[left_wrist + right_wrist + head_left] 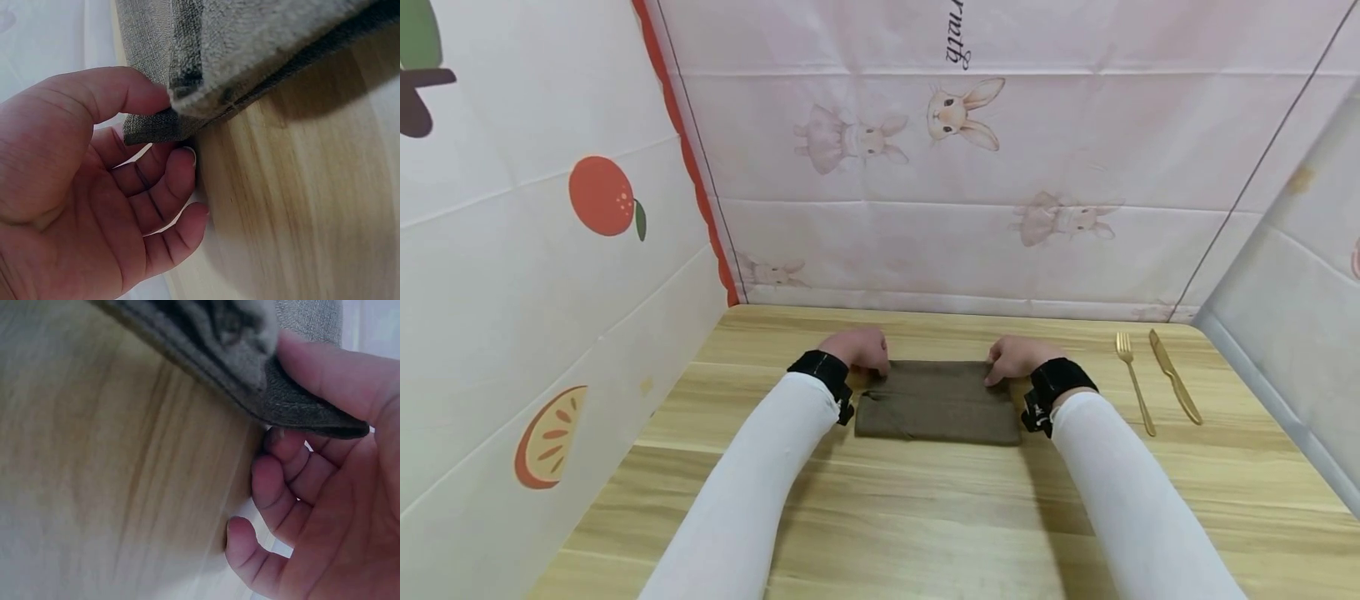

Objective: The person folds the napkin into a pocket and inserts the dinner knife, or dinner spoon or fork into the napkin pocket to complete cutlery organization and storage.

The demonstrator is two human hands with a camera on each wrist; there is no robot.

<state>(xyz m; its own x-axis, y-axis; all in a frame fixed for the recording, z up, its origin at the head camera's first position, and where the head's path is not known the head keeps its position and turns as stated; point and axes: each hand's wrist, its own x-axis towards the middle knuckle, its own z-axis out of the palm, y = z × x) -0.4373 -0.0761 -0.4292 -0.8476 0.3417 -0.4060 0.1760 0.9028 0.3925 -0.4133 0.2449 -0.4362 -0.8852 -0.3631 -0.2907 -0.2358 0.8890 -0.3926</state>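
Observation:
A folded grey-brown cloth (936,408) lies on the wooden table in the head view, its long side running left to right. At its far left corner my left hand (859,348) pinches the edge. The left wrist view shows the thumb on top of the cloth (150,37) and curled fingers beneath it. My right hand (1018,358) grips the far right corner in the same manner. In the right wrist view the thumb lies over the layered cloth (300,403), with the other fingers bent under its hem. A small crease shows near the cloth's left side.
To the right on the table (917,517) lie a gold fork (1131,375) and a gold knife (1175,375), side by side. Behind the table stands a wall covering (887,242) printed with rabbits. Another covering with fruit prints (602,196) borders the left side.

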